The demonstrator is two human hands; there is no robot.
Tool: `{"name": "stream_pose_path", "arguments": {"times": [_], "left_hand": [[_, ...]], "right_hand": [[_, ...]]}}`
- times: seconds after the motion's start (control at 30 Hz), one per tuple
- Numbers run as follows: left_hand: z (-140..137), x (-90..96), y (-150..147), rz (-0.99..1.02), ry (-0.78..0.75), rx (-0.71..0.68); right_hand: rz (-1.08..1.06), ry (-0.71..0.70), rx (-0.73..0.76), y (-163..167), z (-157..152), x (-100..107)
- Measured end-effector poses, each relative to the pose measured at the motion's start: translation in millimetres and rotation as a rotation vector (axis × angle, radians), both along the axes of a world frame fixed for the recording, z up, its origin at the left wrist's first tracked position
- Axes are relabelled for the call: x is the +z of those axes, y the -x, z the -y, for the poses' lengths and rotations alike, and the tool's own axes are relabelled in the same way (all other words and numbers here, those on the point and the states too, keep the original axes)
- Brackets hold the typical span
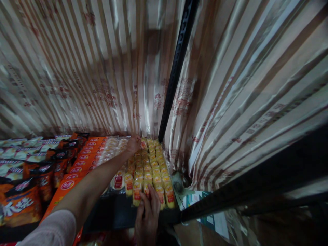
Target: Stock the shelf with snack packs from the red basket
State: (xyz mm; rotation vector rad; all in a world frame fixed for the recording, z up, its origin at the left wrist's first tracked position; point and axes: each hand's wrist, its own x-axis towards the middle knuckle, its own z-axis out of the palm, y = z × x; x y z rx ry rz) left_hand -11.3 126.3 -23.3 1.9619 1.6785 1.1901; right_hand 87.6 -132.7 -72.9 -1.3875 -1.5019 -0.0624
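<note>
Small yellow packets of bread-like snacks (pixel 153 167), with red and white labels, stand in close rows at the right end of a dark shelf (pixel 112 210). My left hand (pixel 133 145) reaches over to the back of these rows, beside a packet with a red label (pixel 143 144); its fingers are small and blurred. In front, my right hand (pixel 149 212) touches the nearest packets, its fingers stretched along their labelled faces and the thumb apart. To the left of the yellow rows lie clear packs of pale round items (pixel 119 179).
Orange boxes or packs (pixel 77 169) and orange-black snack bags (pixel 22 201) fill the shelf's left part. A black metal upright (pixel 175 73) rises at the back corner. Striped curtain-like sheeting (pixel 102 68) hangs behind. A dark bar (pixel 246 177) runs along the right, with papers (pixel 215 222) below.
</note>
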Motion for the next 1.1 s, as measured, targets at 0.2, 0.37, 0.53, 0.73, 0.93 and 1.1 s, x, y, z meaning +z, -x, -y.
{"name": "stream_pose_path", "arguments": {"times": [0.2,0.37,0.53,0.73,0.93,1.1], "left_hand": [[-3,-6.1,1,0.106,-0.027,0.04],[-5,-5.0,1,0.174,-0.069,0.058],[-9,-4.8,4,0.223,-0.111,0.061],[-7,7.5,11,0.299,-0.165,0.034],[11,34.1,15,0.536,-0.062,0.126],[44,43.9,5,0.765,0.12,0.151]], "right_hand": [[0.002,-0.005,0.024,-1,1,0],[-0.037,-0.004,0.026,0,1,0],[-0.043,0.002,0.025,0,0,-1],[-0.016,-0.001,0.036,0,1,-1],[0.018,-0.032,0.061,-3,-1,-3],[0.051,-0.039,0.088,-7,0,-3]]}}
